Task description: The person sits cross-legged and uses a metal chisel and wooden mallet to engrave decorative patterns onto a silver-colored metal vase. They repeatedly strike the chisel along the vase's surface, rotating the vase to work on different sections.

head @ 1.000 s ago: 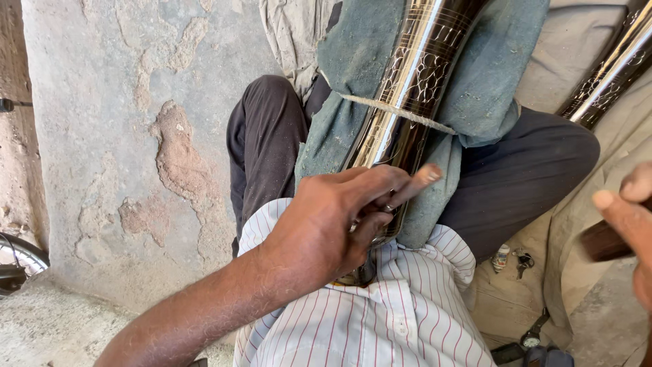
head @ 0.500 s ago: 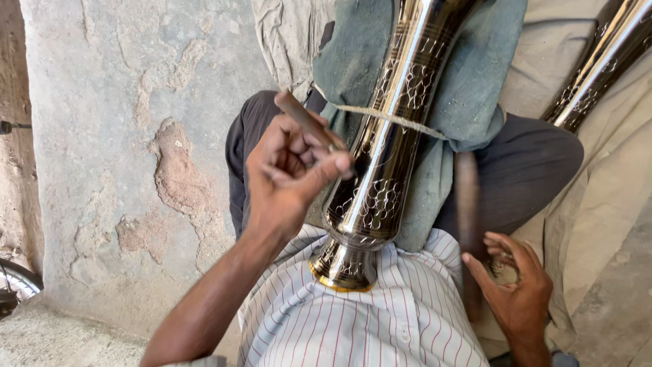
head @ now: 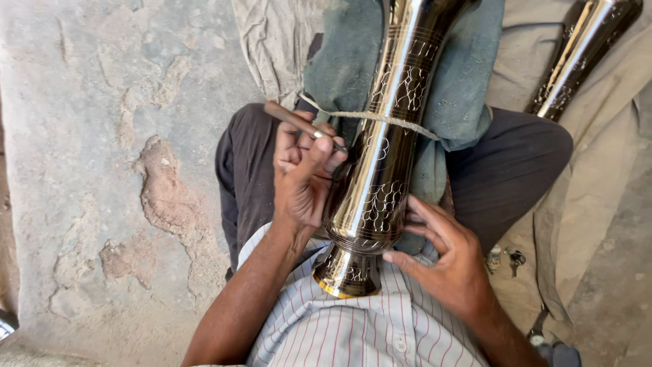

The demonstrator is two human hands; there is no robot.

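- The left hand (head: pixel 302 173) pinches a slim engraving tool (head: pixel 299 124), its tip at the side of the dark metal vase (head: pixel 380 163).
- The right hand (head: pixel 451 261), fingers curled, braces the vase's base.
- A cord (head: pixel 401 120) lashes it to the cloth pad (head: pixel 339 68) on the lap, likely for steadiness.

Left of the left hand's grip (head: pixel 305 173) on the thin engraving tool (head: pixel 299 124), the cracked concrete floor (head: pixel 102 170) lies open, with wide room to pass. Right of that grip the tall polished metal vase (head: pixel 380 163) blocks the way, lying along the lap, and a cord (head: pixel 401 121) crosses it against the blue-grey cloth (head: pixel 462 88). The right hand (head: pixel 448 265) presses the vase's far side, closing the gap there. Beyond it, a second dark vase (head: pixel 577 54) on tan cloth (head: pixel 598 170) narrows the right side; keys (head: pixel 509 258) lie near.
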